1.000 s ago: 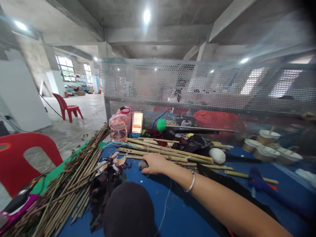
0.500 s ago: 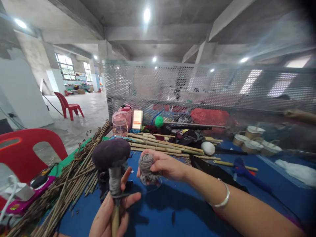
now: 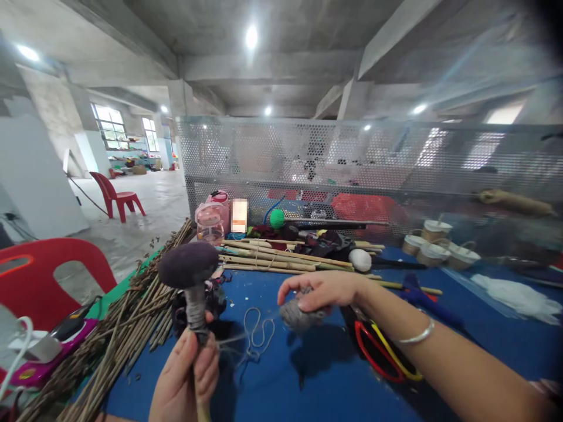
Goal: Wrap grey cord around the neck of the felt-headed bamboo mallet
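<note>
My left hand (image 3: pixel 187 369) is wrapped round a stick with a dark, rounded cloth head (image 3: pixel 188 265). Grey yarn winds round the neck (image 3: pixel 196 308) just below that head. To the right, my right hand (image 3: pixel 329 293) has its fingers round a ball of grey yarn (image 3: pixel 297 313), held low over the blue table. A loose loop of grey yarn (image 3: pixel 259 334) lies between the two hands. Scissors with red and yellow handles (image 3: pixel 382 354) rest beneath my right forearm. Dark crumpled cloth (image 3: pixel 215 299) sits behind the stick.
Dry twigs (image 3: pixel 127 322) heap along the left edge. Bamboo sticks (image 3: pixel 272 258), a white ball (image 3: pixel 360 259) and a green ball (image 3: pixel 277 218) lie at the back, before a perforated metal screen (image 3: pixel 264 158). Several small pots (image 3: pixel 433 254) stand at right; a red chair (image 3: pixel 57 269) is at left.
My right hand has moved right and lower with the yarn ball. My left fingers have closed round the stick, which has shifted slightly left. A loose yarn loop and the scissors have come into sight.
</note>
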`<control>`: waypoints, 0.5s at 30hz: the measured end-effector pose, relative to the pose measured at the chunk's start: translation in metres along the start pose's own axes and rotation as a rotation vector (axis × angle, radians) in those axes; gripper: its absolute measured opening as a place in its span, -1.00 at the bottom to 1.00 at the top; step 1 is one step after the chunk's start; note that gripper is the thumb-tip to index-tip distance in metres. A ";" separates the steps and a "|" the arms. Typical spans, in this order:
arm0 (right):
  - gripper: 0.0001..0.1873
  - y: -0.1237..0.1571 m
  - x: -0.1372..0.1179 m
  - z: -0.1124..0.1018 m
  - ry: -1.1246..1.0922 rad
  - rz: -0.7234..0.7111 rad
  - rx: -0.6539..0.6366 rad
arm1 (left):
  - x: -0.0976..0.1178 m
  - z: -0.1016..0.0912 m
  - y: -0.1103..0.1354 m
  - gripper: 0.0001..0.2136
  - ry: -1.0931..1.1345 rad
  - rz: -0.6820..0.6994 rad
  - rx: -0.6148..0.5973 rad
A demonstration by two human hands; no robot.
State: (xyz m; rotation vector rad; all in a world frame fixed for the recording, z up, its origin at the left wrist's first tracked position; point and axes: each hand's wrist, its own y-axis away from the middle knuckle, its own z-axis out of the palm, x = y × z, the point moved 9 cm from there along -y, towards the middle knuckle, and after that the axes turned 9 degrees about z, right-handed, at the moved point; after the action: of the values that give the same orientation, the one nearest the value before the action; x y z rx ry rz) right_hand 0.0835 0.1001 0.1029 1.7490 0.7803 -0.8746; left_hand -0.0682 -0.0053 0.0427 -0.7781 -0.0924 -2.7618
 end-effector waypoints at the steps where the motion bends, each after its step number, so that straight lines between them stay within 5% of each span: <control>1: -0.56 0.004 0.009 -0.009 0.023 0.043 0.003 | 0.004 -0.004 -0.001 -0.75 0.039 0.003 0.025; 8: -0.64 0.039 0.078 -0.137 -0.349 0.082 0.558 | 0.033 -0.021 -0.005 -0.76 0.110 0.145 0.066; 15: -0.75 0.102 0.122 -0.213 -0.293 0.160 1.014 | 0.032 -0.038 -0.006 -0.70 -0.088 0.184 0.181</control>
State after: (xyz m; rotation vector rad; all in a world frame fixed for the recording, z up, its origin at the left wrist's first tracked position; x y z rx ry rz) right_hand 0.2752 0.2838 0.1027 2.3986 -0.0612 -1.5201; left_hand -0.1149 -0.0123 0.0270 -0.8152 -0.2701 -2.5056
